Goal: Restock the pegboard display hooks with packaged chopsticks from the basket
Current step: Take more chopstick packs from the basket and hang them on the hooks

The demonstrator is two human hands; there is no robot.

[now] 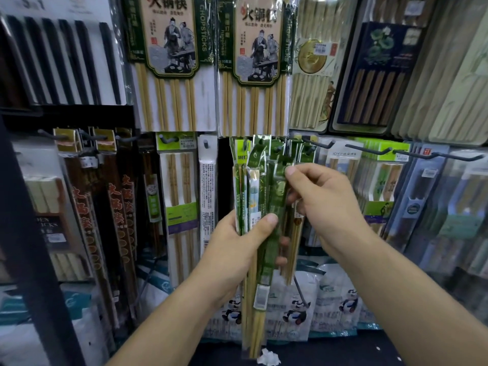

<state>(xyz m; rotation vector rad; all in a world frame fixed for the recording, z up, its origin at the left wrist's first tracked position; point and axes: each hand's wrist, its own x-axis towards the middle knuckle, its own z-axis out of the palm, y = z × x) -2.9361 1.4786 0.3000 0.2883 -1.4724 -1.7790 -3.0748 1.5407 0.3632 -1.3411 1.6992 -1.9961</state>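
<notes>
My left hand (237, 241) grips a bundle of several narrow green chopstick packs (260, 196), held upright in front of the pegboard, thumb across their front. My right hand (319, 207) pinches the top part of one green pack (280, 186) in that bundle with thumb and fingers. The pack tops reach up to the dark display hooks (276, 149), where similar green packs hang. Whether any held pack is threaded on a hook is hidden by the packs. No basket is in view.
Large bamboo chopstick packs (169, 64) hang above. Dark packs (116, 207) hang at left, light ones (182, 191) in the middle. Long bare hooks (369, 149) stick out at right. Panda-printed bags (298, 307) lie below. A dark shelf post (26, 233) stands at left.
</notes>
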